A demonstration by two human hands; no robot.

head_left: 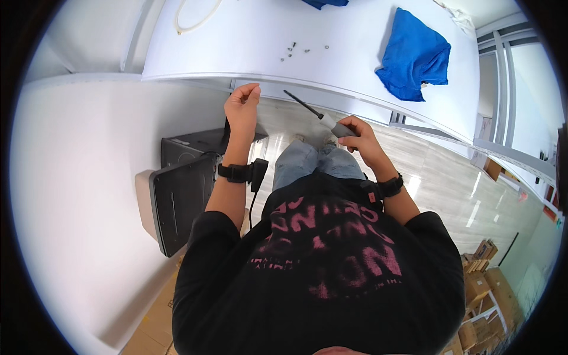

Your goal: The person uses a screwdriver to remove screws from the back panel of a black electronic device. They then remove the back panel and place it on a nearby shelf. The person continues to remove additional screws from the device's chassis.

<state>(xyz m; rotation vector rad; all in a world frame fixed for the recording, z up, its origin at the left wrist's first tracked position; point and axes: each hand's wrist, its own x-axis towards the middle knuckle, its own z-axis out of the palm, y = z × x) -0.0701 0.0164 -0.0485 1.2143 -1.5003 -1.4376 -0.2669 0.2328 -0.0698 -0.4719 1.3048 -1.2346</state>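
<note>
My right hand (358,139) is wrapped round the grey handle of a screwdriver (325,120). Its white collar and long dark shaft point up and left, just off the table's front edge. My left hand (242,104) is raised near that edge with fingers curled together in a pinch. Anything between those fingertips is too small to make out. On the white table (248,53) beyond lie several small metal pieces (290,55) like screws or nuts, with another one (326,47) a little to their right.
A crumpled blue cloth (413,56) lies at the table's right. A pale looped cord (195,25) rests at the far left. Beside my left forearm stands a dark boxy object (180,201). Cardboard boxes (480,287) sit on the floor, lower right.
</note>
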